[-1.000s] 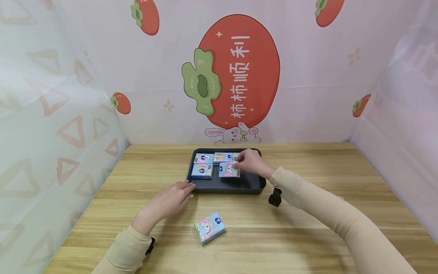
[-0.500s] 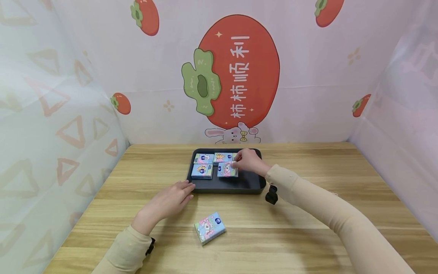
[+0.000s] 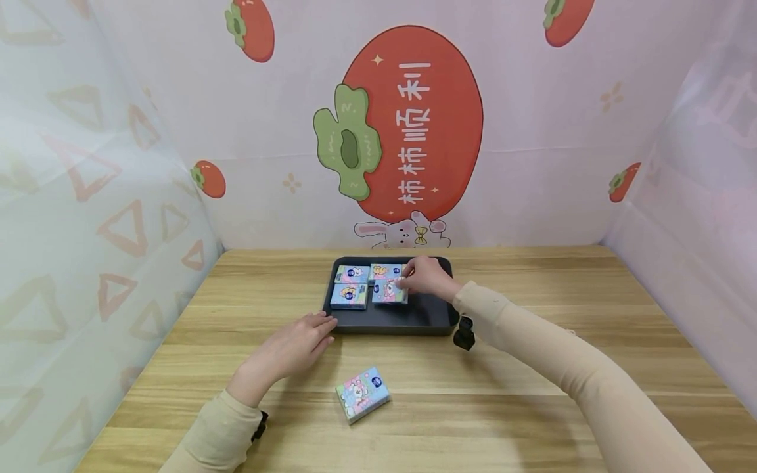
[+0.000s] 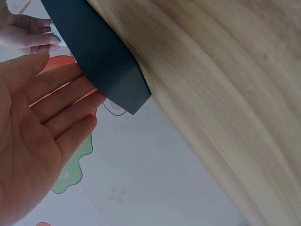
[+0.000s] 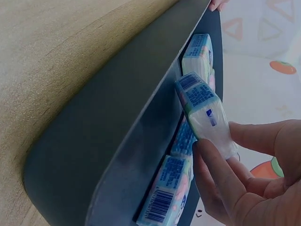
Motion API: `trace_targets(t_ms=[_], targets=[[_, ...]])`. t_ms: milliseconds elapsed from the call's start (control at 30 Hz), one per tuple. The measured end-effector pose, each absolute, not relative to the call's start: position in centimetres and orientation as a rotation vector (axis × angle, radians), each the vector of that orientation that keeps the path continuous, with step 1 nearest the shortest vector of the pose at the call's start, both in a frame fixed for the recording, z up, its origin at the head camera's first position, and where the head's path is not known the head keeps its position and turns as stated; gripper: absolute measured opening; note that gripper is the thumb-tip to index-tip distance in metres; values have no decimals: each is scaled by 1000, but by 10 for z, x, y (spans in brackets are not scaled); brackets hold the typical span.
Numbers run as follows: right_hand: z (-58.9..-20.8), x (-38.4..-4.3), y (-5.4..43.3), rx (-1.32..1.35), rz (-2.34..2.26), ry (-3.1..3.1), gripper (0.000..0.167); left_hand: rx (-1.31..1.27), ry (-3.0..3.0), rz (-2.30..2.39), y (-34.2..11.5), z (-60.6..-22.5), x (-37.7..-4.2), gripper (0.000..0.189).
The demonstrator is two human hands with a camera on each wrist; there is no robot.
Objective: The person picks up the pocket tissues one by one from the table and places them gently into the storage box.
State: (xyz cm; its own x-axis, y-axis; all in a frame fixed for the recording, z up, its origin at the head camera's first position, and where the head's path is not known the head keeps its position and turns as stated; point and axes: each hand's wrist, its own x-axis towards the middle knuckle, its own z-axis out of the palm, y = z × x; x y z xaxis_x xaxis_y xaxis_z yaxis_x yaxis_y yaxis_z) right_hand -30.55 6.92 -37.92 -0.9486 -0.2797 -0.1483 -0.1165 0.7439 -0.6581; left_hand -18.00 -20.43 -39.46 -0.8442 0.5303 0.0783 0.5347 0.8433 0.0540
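Note:
My right hand [image 3: 430,277] pinches a small tissue pack [image 3: 387,292] by its end between thumb and fingers. In the right wrist view this pack [image 5: 207,117] is tilted, held over the dark grey tray [image 5: 136,141]. Two packs lie at the tray's left, one behind the other: a rear pack [image 3: 351,273] and a front pack [image 3: 347,297]. Another pack [image 3: 386,270] lies in the back row; a further pack [image 5: 167,188], mostly hidden by my right hand in the head view, lies beside it. My left hand [image 3: 292,345] touches the tray's front left corner with straight fingers.
A loose tissue pack [image 3: 363,395] lies at an angle on the wooden table [image 3: 503,420], in front of the tray. Printed cloth walls [image 3: 532,131] stand behind the table and at both sides.
My right hand has moved slightly left with the tissue pack, bringing it closer to the left front pack. My left hand and the loose pack have stayed in place.

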Motion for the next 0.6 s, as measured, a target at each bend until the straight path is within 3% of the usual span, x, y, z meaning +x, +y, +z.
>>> trace_targets(t_ms=[600], targets=[[-384,-311,63,-255,-1077,2638,29,-875,-2935,-112,-206,-396,-180,36]])
